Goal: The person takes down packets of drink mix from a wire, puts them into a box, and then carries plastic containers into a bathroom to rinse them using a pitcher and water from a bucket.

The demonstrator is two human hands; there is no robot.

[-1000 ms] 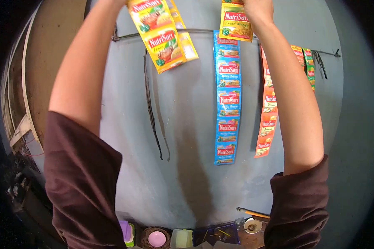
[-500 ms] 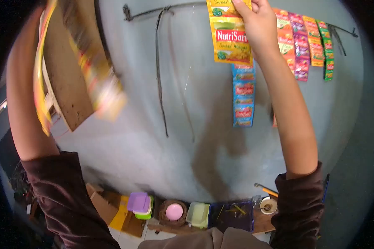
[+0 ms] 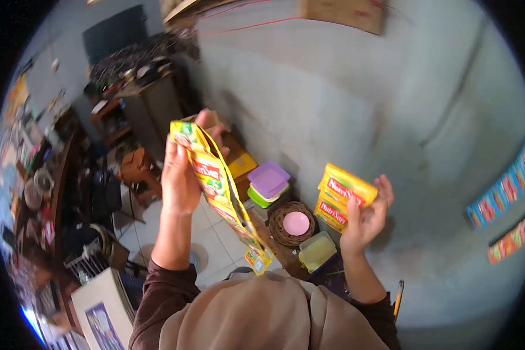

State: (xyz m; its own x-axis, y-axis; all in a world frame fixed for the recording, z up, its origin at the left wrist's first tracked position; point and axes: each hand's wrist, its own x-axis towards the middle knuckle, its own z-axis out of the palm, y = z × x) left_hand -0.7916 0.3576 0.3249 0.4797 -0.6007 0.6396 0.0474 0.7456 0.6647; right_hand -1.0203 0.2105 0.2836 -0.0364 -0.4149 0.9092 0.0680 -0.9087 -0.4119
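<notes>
My left hand [image 3: 184,169] grips a long folded strip of yellow NutriSari sachets [image 3: 219,195], which hangs down to the right over the tiled floor. In my right hand [image 3: 364,219], thumb and fingers pinch a shorter piece of yellow NutriSari sachets [image 3: 335,198] in front of the grey wall. The two pieces are apart from each other. Blue sachet strips [image 3: 501,195] and an orange strip [image 3: 512,239] hang at the far right.
Below my hands stand purple-lidded containers [image 3: 268,179], a pink bowl [image 3: 296,223] in a woven ring and a pale green box [image 3: 318,252]. A cabinet [image 3: 151,108] and a cluttered shelf stand left; a cardboard piece [image 3: 344,13] is at the top.
The view has swung left and down. Both hands have come down from the upper wall with their yellow sachets, nearer to each other, and the hanging strips have shifted to the right edge.
</notes>
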